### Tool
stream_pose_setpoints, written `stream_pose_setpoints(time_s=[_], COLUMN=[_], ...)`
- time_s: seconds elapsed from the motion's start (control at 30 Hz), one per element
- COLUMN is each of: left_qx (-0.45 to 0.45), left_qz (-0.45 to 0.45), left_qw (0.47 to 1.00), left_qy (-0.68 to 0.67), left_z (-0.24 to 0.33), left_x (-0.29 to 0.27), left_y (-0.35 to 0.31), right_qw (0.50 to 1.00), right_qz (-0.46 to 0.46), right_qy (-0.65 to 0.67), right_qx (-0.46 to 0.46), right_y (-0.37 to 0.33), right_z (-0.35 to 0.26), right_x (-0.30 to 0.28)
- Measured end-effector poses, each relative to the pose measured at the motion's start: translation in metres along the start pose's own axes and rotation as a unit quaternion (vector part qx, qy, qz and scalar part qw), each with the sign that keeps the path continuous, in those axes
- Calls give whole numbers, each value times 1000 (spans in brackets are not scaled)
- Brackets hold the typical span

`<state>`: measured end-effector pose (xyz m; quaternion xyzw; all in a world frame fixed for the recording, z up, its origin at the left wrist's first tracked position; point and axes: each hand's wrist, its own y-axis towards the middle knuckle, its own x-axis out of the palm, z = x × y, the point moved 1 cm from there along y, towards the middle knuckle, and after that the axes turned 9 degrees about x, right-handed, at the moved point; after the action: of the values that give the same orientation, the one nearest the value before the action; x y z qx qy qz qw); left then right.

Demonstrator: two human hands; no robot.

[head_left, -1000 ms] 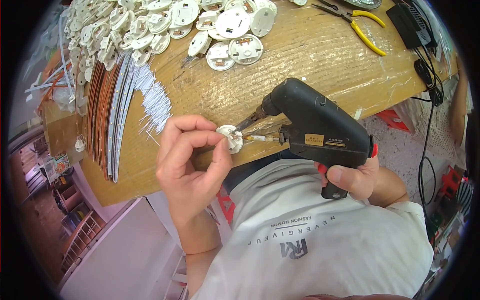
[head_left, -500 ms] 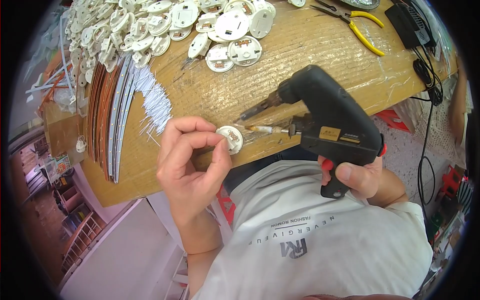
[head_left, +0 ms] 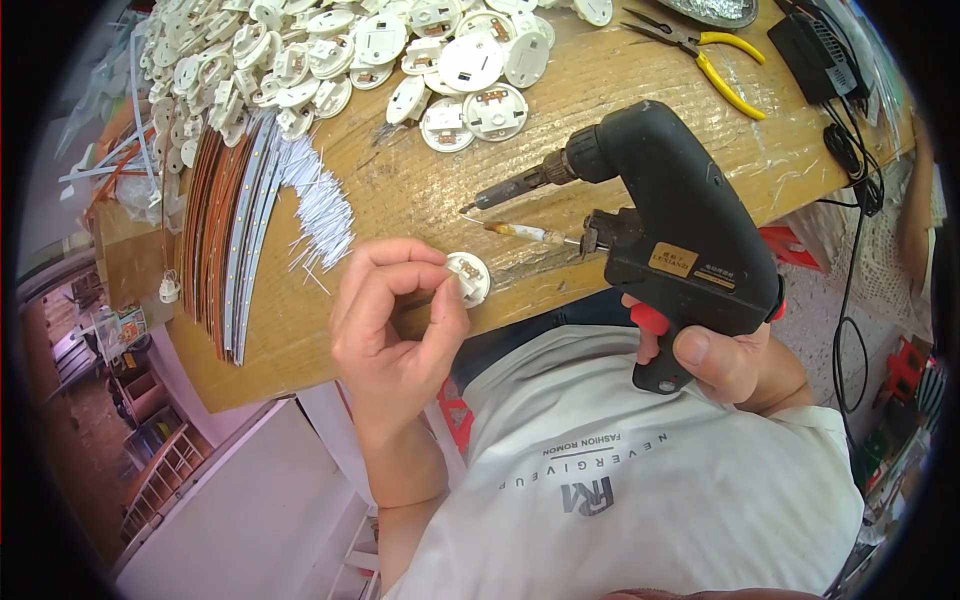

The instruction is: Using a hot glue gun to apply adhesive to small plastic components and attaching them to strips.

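Between the thumb and fingers of my left hand (head_left: 400, 315) is a round white plastic cap (head_left: 472, 280) with copper-coloured contacts on its face, held over the front edge of the table. My right hand (head_left: 715, 360) grips the handle of a black soldering gun (head_left: 690, 220) with a red trigger. Its dark tip and the thin solder feed tube below point left. The tip hovers above the cap and a little beyond it, apart from it. A big heap of similar white caps (head_left: 470, 62) covers the far left of the table.
Long LED strips (head_left: 235, 240) and a pile of short white wires (head_left: 322, 215) lie left of my hand. Yellow-handled pliers (head_left: 700, 55) rest at the far side, near a metal dish (head_left: 715, 10). A black power adapter (head_left: 815, 60) with cables sits at the right edge of the wooden table (head_left: 580, 110).
The soldering gun's tip has tilted upward and away from the white cap. My left hand still holds the cap, in nearly the same place.
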<state>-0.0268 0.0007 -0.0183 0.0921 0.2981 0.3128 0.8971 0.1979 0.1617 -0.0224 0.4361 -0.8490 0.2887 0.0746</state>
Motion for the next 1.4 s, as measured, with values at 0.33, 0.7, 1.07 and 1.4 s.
stream_pose_setpoints(time_s=[0.33, 0.7, 1.07, 1.4], left_qx=[-64, -2, 8, -21], left_qz=[74, 49, 129, 9], left_qw=[995, 999, 975, 887], left_qy=[-30, 8, 183, 460], left_z=[-3, 0, -14, -68], left_x=[1, -1, -78, -146], left_y=[-4, 2, 15, 59], right_qw=[992, 979, 983, 984], right_qz=[-120, -119, -26, -39], right_qy=[-2, -137, -92, -82], right_qx=[-49, -95, -160, -153], right_y=[39, 56, 64, 63], right_z=[-30, -18, -18, -16], right_x=[36, 45, 28, 26])
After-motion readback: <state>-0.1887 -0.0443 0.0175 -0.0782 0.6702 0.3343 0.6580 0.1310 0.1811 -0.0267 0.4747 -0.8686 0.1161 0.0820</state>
